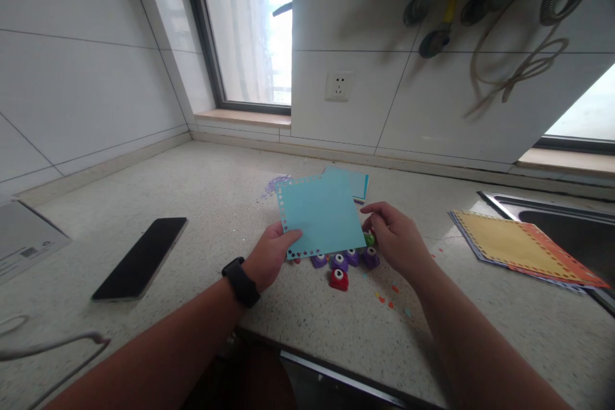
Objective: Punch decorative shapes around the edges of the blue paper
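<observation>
My left hand (273, 252) pinches the lower left corner of a light blue paper sheet (323, 214), thumb on top. Small shapes are punched along the sheet's left and lower edges. Beside the sheet's right edge is my right hand (393, 236), fingers curled in near a green punch (369, 238); what they hold, if anything, is hidden. Purple craft punches (339, 262) and a red punch (339, 279) stand just below the sheet, partly covered by it. More blue paper (359, 184) lies behind.
A black phone (141, 259) lies at the left, near a white box (29, 237) and a cable (57, 347). Punched yellow and orange papers (519, 242) rest by the sink (567, 234). Purple confetti (275, 186) and coloured bits (391, 304) are scattered on the counter.
</observation>
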Demonstrator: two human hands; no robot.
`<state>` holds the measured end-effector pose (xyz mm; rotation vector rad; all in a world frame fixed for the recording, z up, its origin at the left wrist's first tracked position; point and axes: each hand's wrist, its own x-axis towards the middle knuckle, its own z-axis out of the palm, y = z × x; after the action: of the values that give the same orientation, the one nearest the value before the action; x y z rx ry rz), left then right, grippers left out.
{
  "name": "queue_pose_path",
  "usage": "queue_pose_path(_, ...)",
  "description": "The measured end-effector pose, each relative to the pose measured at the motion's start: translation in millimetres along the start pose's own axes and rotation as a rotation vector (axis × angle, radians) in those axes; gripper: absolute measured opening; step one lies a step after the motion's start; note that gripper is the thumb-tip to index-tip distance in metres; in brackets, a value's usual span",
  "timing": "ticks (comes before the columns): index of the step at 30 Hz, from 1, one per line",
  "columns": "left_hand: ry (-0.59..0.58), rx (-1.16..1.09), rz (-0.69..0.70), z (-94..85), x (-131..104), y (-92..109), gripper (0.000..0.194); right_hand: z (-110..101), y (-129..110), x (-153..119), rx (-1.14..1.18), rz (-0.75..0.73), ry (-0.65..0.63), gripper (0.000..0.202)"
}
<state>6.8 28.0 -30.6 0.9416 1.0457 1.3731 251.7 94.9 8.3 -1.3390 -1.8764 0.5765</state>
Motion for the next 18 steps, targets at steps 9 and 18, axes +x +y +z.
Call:
queue_pose_path(9,0.003,0.000,-0.004,-0.5,-0.2,-0.2,0.016,0.1,-7.7,-1.2,-0.006,-0.045,0.010,0.029)
queue_pose_path(18,0.007,-0.010,-0.006,-1.3,-0.1,-1.5,0.015,-0.8,-6.8,-0.5,-0.047,-0.064,0.019,0.025)
